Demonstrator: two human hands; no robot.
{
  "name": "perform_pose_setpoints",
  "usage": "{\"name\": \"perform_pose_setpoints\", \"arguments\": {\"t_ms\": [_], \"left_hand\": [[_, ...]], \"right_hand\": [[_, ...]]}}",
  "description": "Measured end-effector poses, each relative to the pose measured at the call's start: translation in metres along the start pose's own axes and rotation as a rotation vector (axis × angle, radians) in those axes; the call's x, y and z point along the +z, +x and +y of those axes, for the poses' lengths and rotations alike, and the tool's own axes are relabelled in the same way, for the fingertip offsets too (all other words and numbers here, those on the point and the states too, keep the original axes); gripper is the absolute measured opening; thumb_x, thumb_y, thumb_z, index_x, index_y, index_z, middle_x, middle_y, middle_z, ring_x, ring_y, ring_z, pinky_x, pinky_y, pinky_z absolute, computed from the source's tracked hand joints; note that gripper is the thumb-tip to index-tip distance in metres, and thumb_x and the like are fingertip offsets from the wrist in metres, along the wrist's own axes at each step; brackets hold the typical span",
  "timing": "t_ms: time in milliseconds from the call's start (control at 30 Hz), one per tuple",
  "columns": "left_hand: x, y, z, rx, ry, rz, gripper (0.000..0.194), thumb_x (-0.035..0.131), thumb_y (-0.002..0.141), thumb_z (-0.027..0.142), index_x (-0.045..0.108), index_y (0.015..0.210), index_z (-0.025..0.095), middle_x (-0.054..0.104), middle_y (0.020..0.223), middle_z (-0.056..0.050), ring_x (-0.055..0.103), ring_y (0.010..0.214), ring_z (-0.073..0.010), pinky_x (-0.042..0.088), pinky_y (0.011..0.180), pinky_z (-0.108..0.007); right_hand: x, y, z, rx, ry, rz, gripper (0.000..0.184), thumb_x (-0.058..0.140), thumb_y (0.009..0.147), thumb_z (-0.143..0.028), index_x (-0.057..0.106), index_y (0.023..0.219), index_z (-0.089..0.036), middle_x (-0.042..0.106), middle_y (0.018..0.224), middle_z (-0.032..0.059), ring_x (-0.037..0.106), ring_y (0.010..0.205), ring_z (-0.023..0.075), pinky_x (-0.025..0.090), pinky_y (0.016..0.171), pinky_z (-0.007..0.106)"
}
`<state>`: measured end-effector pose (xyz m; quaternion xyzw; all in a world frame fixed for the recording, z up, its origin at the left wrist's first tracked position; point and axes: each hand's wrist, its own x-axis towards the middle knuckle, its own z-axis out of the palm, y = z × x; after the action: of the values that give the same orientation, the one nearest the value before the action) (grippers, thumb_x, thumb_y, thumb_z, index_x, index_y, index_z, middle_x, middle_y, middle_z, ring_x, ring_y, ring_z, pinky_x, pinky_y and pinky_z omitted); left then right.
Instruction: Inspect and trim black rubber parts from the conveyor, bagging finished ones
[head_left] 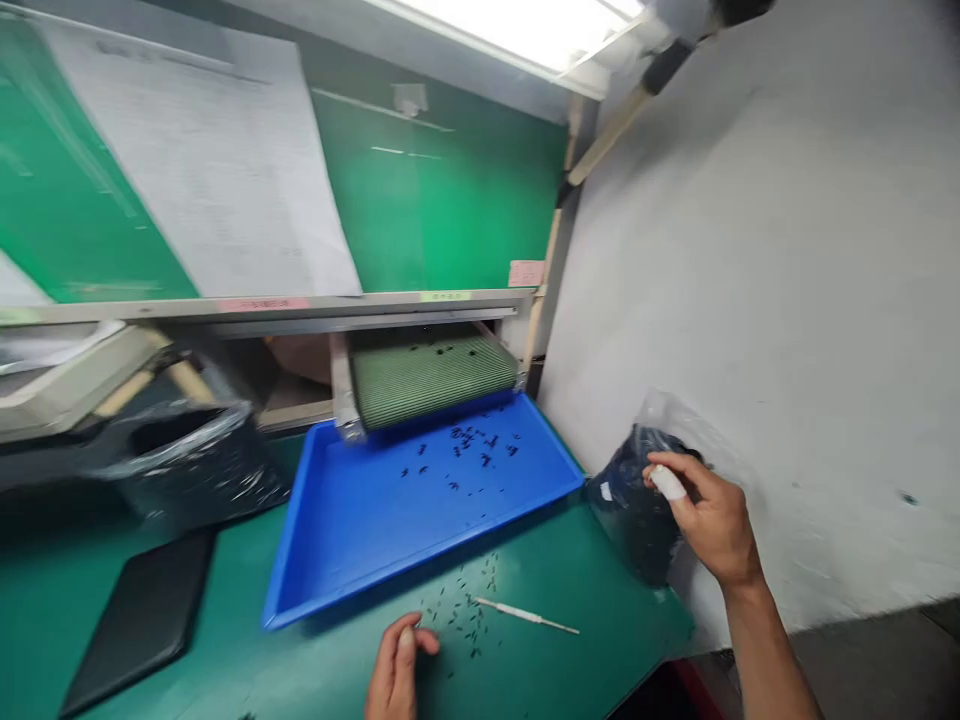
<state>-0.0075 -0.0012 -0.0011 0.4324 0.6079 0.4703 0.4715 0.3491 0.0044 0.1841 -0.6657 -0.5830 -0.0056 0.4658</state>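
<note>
Beside blue tray (pixel 352 520): R hand (pixel 709 520) pinches clear bag (pixel 634 510), L hand (pixel 397 665) half-curled, grip unclear, near black bits (pixel 465 615) on green mat (pixel 585 660).

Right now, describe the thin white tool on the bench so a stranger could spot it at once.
Find the blue tray on the green bench, then look just below its front rim. The white-handled pick lies there, right of a scatter of small dark parts and the left hand. It alone is long and thin, tapering to a fine tip.
</note>
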Motion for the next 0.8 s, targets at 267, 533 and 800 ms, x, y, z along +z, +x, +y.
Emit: {"name": "perform_pose_setpoints", "arguments": {"t_ms": [267, 533, 800], "left_hand": [[0.0, -0.003, -0.006, 0.002, -0.027, -0.135, 0.041, 0.048, 0.082, 0.057, 0.062, 0.096, 0.022, 0.062, 0.064, 0.0, 0.057, 0.068, -0.0195, 0.044, 0.071, -0.03], [-0.008, 0.015, 0.015, 0.014, -0.103, -0.077, 0.042, 0.05, 0.081, 0.057, 0.063, 0.096, 0.02, 0.057, 0.057, 0.001, 0.055, 0.062, -0.0186, 0.044, 0.062, -0.028], [0.008, 0.116, 0.105, 0.254, 0.025, -0.155, 0.025, 0.054, 0.084, 0.037, 0.064, 0.1, 0.02, 0.065, 0.07, -0.001, 0.051, 0.06, -0.0139, 0.042, 0.059, -0.023]], "right_hand": [[0.13, -0.04, -0.001, -0.023, 0.069, -0.681, 0.024, 0.043, 0.081, -0.019, 0.065, 0.09, -0.024, 0.069, 0.089, 0.0029, 0.062, 0.081, 0.0185, 0.047, 0.073, 0.03], [0.189, -0.115, -0.019, -0.12, -0.351, -1.024, 0.04, 0.039, 0.061, 0.003, 0.063, 0.08, -0.022, 0.066, 0.085, 0.0047, 0.062, 0.077, 0.0197, 0.038, 0.061, 0.026], [0.215, -0.168, 0.021, -0.075, -0.246, -0.829, 0.021, 0.051, 0.074, -0.012, 0.062, 0.081, -0.029, 0.065, 0.09, 0.0046, 0.061, 0.084, 0.0241, 0.047, 0.064, 0.032]]}}
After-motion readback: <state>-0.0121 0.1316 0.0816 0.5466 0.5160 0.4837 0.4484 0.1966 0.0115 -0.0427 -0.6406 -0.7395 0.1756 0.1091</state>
